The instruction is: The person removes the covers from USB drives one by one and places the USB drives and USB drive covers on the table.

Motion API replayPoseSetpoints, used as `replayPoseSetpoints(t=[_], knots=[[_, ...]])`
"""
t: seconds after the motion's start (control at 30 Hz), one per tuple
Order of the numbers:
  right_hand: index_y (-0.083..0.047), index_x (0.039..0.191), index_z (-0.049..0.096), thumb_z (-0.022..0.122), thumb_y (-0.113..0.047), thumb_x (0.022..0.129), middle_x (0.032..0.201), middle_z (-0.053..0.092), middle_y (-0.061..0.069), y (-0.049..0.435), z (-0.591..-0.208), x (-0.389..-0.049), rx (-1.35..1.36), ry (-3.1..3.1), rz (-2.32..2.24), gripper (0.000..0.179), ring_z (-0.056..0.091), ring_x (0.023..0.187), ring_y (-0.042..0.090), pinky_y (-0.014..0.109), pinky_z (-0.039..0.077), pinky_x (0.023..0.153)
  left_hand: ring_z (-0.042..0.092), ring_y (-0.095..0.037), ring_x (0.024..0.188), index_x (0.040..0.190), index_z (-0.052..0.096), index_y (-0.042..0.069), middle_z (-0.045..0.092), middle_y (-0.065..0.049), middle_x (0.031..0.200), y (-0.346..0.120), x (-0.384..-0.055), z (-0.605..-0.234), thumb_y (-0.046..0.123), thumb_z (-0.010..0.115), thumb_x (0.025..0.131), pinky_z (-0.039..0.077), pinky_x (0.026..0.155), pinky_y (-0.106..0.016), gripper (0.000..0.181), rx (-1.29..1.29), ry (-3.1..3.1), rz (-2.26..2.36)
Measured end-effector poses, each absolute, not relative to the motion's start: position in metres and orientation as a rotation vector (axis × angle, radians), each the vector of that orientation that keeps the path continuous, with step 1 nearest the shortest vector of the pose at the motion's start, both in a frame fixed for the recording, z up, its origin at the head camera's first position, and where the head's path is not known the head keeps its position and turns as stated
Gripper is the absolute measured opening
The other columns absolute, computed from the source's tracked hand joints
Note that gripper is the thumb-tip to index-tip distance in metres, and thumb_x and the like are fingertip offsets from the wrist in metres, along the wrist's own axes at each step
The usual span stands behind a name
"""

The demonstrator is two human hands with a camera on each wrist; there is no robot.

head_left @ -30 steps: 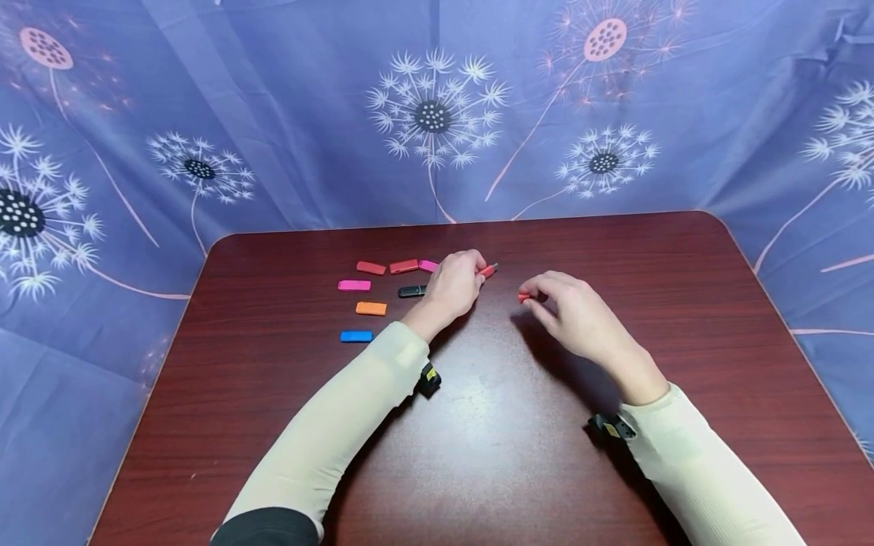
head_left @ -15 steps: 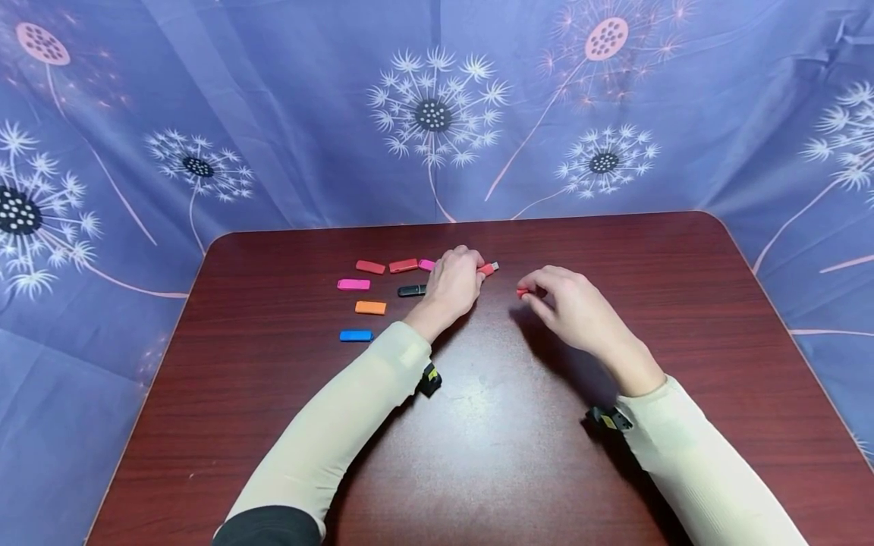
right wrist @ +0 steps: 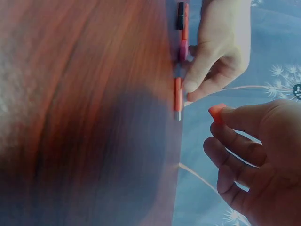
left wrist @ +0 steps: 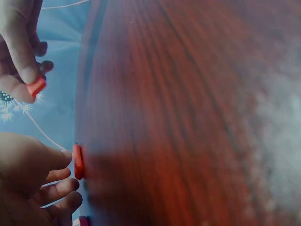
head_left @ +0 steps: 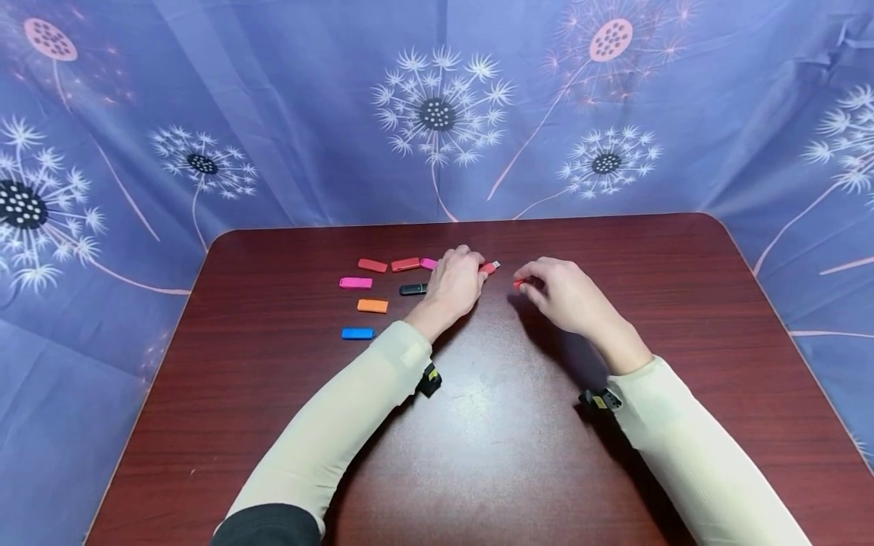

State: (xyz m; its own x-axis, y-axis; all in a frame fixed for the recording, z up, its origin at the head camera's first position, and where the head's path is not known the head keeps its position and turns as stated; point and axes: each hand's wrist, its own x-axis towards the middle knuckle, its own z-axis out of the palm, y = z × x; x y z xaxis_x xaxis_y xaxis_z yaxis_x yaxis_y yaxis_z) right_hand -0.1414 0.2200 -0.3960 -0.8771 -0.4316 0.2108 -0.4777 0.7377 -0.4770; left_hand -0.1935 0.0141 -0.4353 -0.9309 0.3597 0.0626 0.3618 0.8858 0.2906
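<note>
My left hand pinches a red USB stick low at the table's far part. Its bare metal plug points right, toward my right hand. Between the right thumb and fingertips I hold a small red cap, raised above the table and a short gap from the plug. The left wrist view shows the cap in the right fingers and the USB stick at the left fingertips. Behind the left hand, a black USB stick and a pink one are partly hidden.
Left of the hands, more USB sticks lie on the brown table: two red, one pink, one orange and one blue. A blue flowered curtain hangs behind the table's far edge.
My right hand has moved slightly left and away from me, bringing the cap closer to the plug. The left hand stays in place, and the plug now shows more clearly.
</note>
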Motion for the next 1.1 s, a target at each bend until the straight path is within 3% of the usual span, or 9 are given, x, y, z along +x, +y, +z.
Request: replayPoseSetpoints(t=[0.27,0.43,0.57,1.1], knots=[[-0.002,0.107,0.078,0.073,-0.005,0.099,0.101,0.076,0.01,0.219,-0.403,-0.16,0.7,-2.924,0.82,0.01,0.07,0.091,0.027,0.048,0.054,0.086,0.059,-0.024,0.118,0.138,0.07,0.016,0.064,-0.002,0.129,0.006,-0.185,-0.421,0.031,0.065,0.107,0.049,0.103,-0.038,0.035,-0.582,-3.03,-0.498],[-0.002,0.106,0.072,0.073,-0.006,0.099,0.097,0.076,0.009,0.216,-0.405,-0.169,0.648,-2.977,0.877,0.008,0.07,0.087,0.026,0.047,0.054,0.083,0.059,-0.024,0.12,0.14,0.069,0.016,0.064,-0.002,0.131,-0.003,-0.177,-0.41,0.03,0.066,0.107,0.049,0.103,-0.037,0.036,-0.585,-3.007,-0.524],[-0.003,0.104,0.068,0.073,-0.007,0.099,0.094,0.076,0.009,0.214,-0.406,-0.175,0.62,-3.007,0.902,0.008,0.071,0.086,0.026,0.047,0.054,0.083,0.059,-0.024,0.12,0.139,0.069,0.016,0.065,-0.002,0.13,-0.012,-0.169,-0.404,0.029,0.066,0.107,0.05,0.102,-0.038,0.035,-0.594,-2.966,-0.554],[-0.005,0.102,0.074,0.073,-0.007,0.099,0.094,0.079,0.006,0.211,-0.415,-0.192,0.575,-3.074,0.981,0.004,0.071,0.089,0.026,0.046,0.052,0.085,0.061,-0.026,0.114,0.134,0.072,0.01,0.067,-0.005,0.125,-0.05,-0.14,-0.389,0.026,0.071,0.104,0.05,0.1,-0.04,0.034,-0.592,-2.827,-0.661]])
